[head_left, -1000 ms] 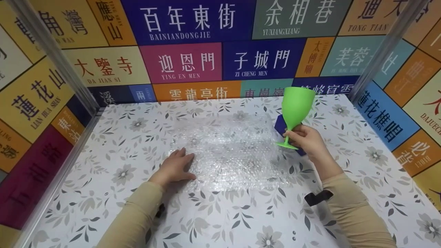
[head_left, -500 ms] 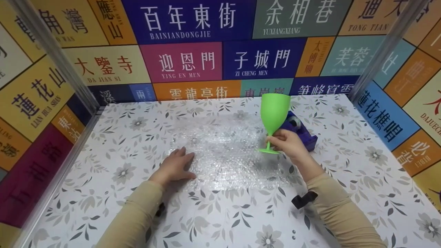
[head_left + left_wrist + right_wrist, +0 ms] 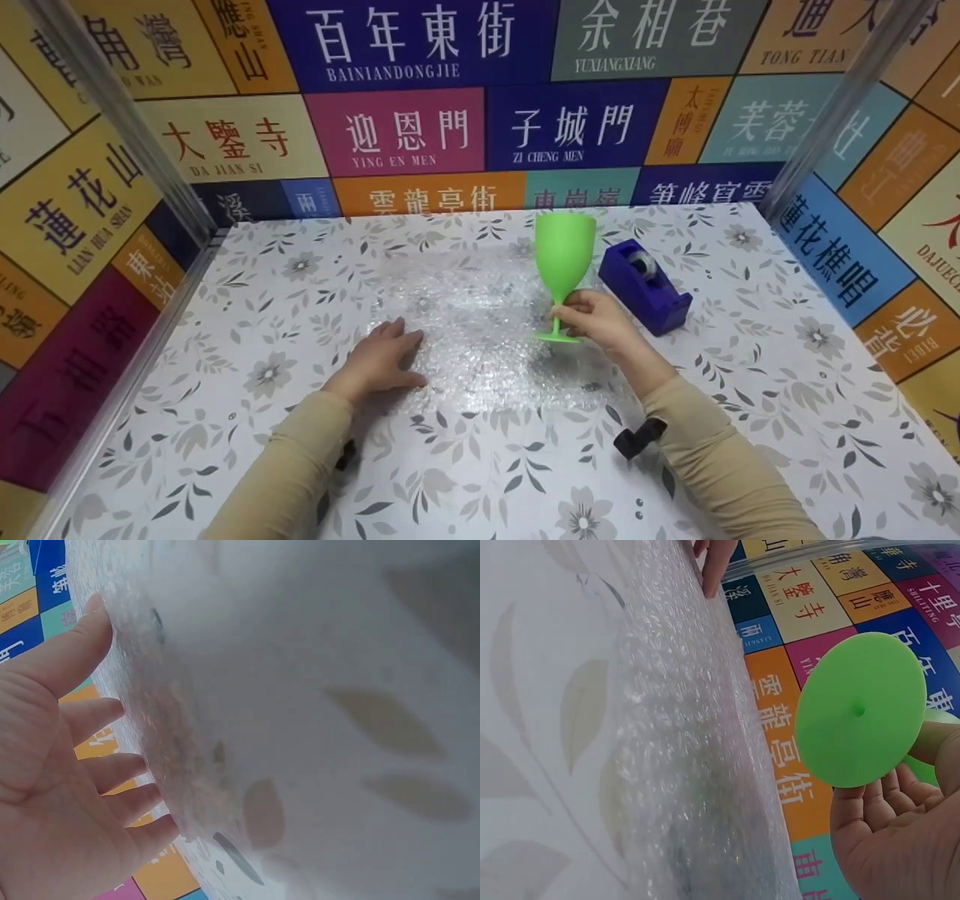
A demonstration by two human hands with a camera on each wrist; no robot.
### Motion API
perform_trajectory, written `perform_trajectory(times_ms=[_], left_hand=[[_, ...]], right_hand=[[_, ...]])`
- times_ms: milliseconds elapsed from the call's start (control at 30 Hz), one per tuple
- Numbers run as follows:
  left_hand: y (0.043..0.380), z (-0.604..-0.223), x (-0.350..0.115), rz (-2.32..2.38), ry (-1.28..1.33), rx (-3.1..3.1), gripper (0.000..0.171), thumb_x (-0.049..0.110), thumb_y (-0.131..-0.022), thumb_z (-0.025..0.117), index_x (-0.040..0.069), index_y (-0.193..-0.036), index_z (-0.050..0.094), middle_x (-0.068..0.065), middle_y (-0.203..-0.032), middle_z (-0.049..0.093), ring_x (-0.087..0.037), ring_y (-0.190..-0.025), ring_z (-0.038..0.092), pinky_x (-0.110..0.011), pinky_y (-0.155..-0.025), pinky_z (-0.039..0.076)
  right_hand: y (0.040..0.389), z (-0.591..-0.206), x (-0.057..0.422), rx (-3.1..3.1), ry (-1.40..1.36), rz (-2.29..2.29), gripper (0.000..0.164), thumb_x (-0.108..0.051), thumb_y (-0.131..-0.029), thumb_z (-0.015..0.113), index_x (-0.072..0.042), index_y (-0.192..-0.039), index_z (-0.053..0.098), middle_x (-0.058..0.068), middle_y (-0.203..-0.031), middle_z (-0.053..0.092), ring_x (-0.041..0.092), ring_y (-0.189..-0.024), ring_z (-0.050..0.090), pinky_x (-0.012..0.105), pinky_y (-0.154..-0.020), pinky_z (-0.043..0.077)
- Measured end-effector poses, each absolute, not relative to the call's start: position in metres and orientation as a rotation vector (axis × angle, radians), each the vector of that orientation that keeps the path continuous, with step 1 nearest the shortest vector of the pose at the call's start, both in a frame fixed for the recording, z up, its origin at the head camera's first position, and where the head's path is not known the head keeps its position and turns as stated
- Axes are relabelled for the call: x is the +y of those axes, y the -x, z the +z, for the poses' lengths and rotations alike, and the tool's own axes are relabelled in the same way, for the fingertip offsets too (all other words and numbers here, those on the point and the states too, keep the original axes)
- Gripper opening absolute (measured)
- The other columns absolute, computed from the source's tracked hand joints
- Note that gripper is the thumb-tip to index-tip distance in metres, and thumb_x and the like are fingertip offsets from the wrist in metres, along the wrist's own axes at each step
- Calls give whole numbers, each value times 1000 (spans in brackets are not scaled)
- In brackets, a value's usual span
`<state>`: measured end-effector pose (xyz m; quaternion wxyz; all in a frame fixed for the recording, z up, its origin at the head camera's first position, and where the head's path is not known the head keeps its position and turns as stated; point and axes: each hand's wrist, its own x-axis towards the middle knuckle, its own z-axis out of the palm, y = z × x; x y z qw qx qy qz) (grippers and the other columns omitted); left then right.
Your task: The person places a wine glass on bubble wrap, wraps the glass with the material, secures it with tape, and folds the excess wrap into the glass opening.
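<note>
One green goblet [image 3: 565, 251], stem pinched, is in my right grip [image 3: 601, 321]; my left grip [image 3: 380, 361], spread wide, apparently rests on bubble wrap [image 3: 480, 341]

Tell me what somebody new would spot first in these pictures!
Probably the bright green goblet, held up by the right hand above the shiny bubble wrap. Next might come the wall of colourful signs behind the flowery table. The purple tape dispenser stands out too, just right of the bubble wrap, while the left hand rests at the wrap's left edge.
</note>
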<state>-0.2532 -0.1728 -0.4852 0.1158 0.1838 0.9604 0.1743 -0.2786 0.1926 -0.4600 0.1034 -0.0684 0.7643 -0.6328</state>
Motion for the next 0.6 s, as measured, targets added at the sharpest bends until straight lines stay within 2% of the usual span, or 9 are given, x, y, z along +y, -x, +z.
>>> perform_trajectory(times_ms=[100,300,600], left_hand=[[254,-485,-172,512,-538,2809,84,43,-81,79,7,-148,45,-30,-155,26,-52,-142,20,-64,-115,18],[253,-483,-172,522,-523,2804,85,43,-81,79,7,-149,44,-29,-156,24,-51,-142,19,-64,-115,18],[252,-483,-172,535,-514,2792,85,43,-81,79,7,-149,43,-29,-156,23,-51,-143,18,-64,-115,16]], right_hand=[[278,-461,185,2219,227,-1869,23,-9,-96,65,10,-108,61,16,-93,71,14,-75,67,24,-66,55],[280,-465,169,2155,224,-1895,17,-5,-94,66,9,-104,63,7,-85,71,12,-72,67,24,-66,57],[282,-468,145,2122,206,-1872,16,-4,-93,66,9,-103,62,3,-82,71,12,-72,67,26,-70,59]])
